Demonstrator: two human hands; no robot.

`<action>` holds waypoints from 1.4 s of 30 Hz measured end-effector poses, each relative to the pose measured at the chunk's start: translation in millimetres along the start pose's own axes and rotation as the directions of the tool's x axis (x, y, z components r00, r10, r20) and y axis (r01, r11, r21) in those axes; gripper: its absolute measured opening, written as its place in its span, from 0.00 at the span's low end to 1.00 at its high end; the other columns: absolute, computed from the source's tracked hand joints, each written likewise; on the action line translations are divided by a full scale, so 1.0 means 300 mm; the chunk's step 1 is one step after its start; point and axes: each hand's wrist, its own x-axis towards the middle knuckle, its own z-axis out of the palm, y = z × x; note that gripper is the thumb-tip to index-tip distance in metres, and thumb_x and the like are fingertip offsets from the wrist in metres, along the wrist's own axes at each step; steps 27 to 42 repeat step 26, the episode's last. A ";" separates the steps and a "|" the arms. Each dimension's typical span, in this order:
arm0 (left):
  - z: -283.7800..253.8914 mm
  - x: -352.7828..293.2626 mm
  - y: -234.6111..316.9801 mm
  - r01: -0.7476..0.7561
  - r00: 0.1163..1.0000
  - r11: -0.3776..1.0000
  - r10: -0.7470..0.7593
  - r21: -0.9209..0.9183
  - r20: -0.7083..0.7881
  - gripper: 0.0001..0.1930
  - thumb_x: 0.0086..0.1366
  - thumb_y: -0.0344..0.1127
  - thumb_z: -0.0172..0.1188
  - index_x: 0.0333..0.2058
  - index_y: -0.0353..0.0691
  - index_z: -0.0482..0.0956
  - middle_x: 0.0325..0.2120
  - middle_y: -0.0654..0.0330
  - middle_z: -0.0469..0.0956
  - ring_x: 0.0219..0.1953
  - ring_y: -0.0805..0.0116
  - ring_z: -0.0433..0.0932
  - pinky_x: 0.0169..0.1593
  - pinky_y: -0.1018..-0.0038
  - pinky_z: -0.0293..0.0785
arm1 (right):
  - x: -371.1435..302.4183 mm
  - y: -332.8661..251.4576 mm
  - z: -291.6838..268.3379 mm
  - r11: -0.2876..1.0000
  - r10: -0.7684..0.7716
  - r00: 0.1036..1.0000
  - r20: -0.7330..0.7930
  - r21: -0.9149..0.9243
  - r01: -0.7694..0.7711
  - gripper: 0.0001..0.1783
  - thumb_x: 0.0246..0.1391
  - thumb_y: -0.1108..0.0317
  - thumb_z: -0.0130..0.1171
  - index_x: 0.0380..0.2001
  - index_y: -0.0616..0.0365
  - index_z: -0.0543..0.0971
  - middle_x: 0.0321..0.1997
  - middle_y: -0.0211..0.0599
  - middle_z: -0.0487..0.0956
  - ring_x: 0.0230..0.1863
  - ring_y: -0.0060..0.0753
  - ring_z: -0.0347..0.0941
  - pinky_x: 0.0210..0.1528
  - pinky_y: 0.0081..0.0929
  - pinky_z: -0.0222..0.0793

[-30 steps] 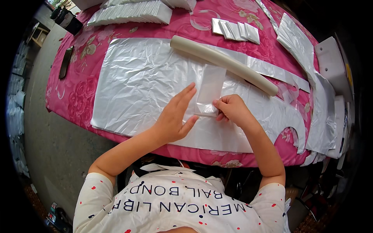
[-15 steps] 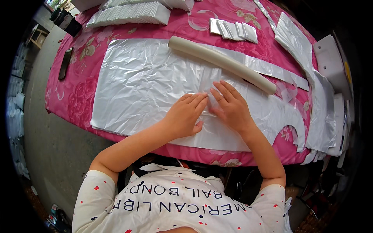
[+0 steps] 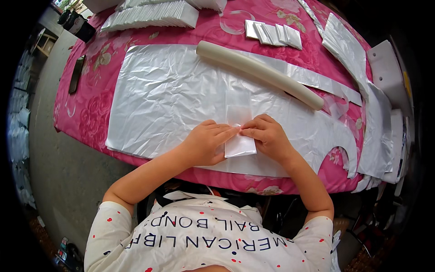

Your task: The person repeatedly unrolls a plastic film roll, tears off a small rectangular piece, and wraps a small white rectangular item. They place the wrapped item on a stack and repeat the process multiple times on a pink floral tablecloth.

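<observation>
A narrow, half-folded translucent white plastic bag (image 3: pixel 240 147) lies across a broad stack of crinkled white plastic bags (image 3: pixel 149 95). My left hand (image 3: pixel 206 140) pinches it from the left, thumb tucked low and fingers pointing inward. From the other side, my right hand (image 3: pixel 268 137) grips it at the same crease, and the fingertips of both hands almost meet. The bag's lower part forms a smooth folded flap toward me, while its thinner upper part stretches flat beyond my fingers. A long beige tube (image 3: pixel 258 72) rests diagonally on the stack, beyond my hands.
The table wears a pink floral cloth (image 3: pixel 93 109). Small folded packets (image 3: pixel 274 34) lie at the back, beside a long row of folded white packets (image 3: pixel 152 17). A phone (image 3: pixel 77 75) and a black bottle (image 3: pixel 76 25) are left. More plastic sheeting (image 3: pixel 378 127) drapes at right.
Both hands have drawn nearer to me and closed from flat, spread fingers into a pinch. The plastic bag's near end is now folded into a flap between them.
</observation>
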 end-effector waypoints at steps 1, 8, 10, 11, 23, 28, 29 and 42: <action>-0.010 0.004 0.003 0.029 1.000 0.999 -0.029 -0.032 0.006 0.28 0.47 0.31 0.65 0.49 0.33 0.70 0.38 0.53 0.78 0.38 0.62 0.79 0.38 0.72 0.71 | 0.003 -0.005 -0.007 1.000 0.026 1.000 -0.008 0.002 -0.026 0.12 0.39 0.78 0.60 0.31 0.57 0.80 0.30 0.31 0.78 0.33 0.32 0.73 0.35 0.26 0.70; -0.021 0.116 -0.026 0.673 0.715 0.667 -0.697 -0.319 0.053 0.36 0.56 0.31 0.60 0.59 0.25 0.52 0.24 0.54 0.79 0.23 0.65 0.78 0.30 0.77 0.71 | 0.110 -0.003 -0.048 0.496 0.745 0.591 0.309 0.336 -0.801 0.14 0.53 0.63 0.58 0.27 0.66 0.79 0.20 0.30 0.76 0.20 0.15 0.70 0.21 0.16 0.61; -0.039 0.149 -0.035 0.738 0.635 0.571 -0.768 -0.360 0.086 0.37 0.56 0.31 0.59 0.60 0.24 0.49 0.22 0.55 0.79 0.22 0.66 0.77 0.30 0.77 0.71 | 0.141 0.014 -0.063 0.430 0.772 0.511 0.377 0.283 -0.858 0.14 0.52 0.62 0.58 0.26 0.65 0.79 0.19 0.30 0.76 0.19 0.16 0.71 0.19 0.16 0.60; -0.047 0.157 -0.032 0.752 0.629 0.563 -0.769 -0.343 0.114 0.38 0.56 0.31 0.59 0.60 0.24 0.49 0.26 0.54 0.79 0.24 0.66 0.78 0.31 0.76 0.71 | 0.150 0.021 -0.070 0.394 0.784 0.468 0.409 0.254 -0.883 0.14 0.52 0.62 0.58 0.25 0.64 0.79 0.19 0.30 0.75 0.19 0.17 0.71 0.19 0.16 0.59; 0.131 0.135 -0.008 0.296 0.954 0.894 -0.291 0.337 -0.065 0.48 0.53 0.55 0.58 0.61 0.28 0.46 0.63 0.46 0.47 0.66 0.51 0.45 0.66 0.58 0.39 | 0.160 0.024 -0.057 0.429 0.773 0.504 0.385 0.267 -0.863 0.15 0.49 0.64 0.58 0.22 0.68 0.79 0.18 0.37 0.76 0.19 0.25 0.74 0.24 0.22 0.68; 0.137 0.119 -0.037 0.270 0.959 0.905 -0.285 0.328 -0.003 0.52 0.51 0.59 0.58 0.62 0.28 0.45 0.64 0.46 0.44 0.67 0.52 0.42 0.67 0.58 0.34 | 0.143 0.023 -0.042 0.453 0.784 0.515 0.347 0.248 -0.856 0.13 0.49 0.63 0.59 0.25 0.65 0.78 0.17 0.33 0.76 0.19 0.21 0.73 0.21 0.17 0.64; 0.137 0.119 -0.037 0.270 0.959 0.905 -0.285 0.328 -0.003 0.52 0.51 0.59 0.58 0.62 0.28 0.45 0.64 0.46 0.44 0.67 0.52 0.42 0.67 0.58 0.34 | 0.143 0.023 -0.042 0.453 0.784 0.515 0.347 0.248 -0.856 0.13 0.49 0.63 0.59 0.25 0.65 0.78 0.17 0.33 0.76 0.19 0.21 0.73 0.21 0.17 0.64; 0.137 0.119 -0.037 0.270 0.959 0.905 -0.285 0.328 -0.003 0.52 0.51 0.59 0.58 0.62 0.28 0.45 0.64 0.46 0.44 0.67 0.52 0.42 0.67 0.58 0.34 | 0.143 0.023 -0.042 0.453 0.784 0.515 0.347 0.248 -0.856 0.13 0.49 0.63 0.59 0.25 0.65 0.78 0.17 0.33 0.76 0.19 0.21 0.73 0.21 0.17 0.64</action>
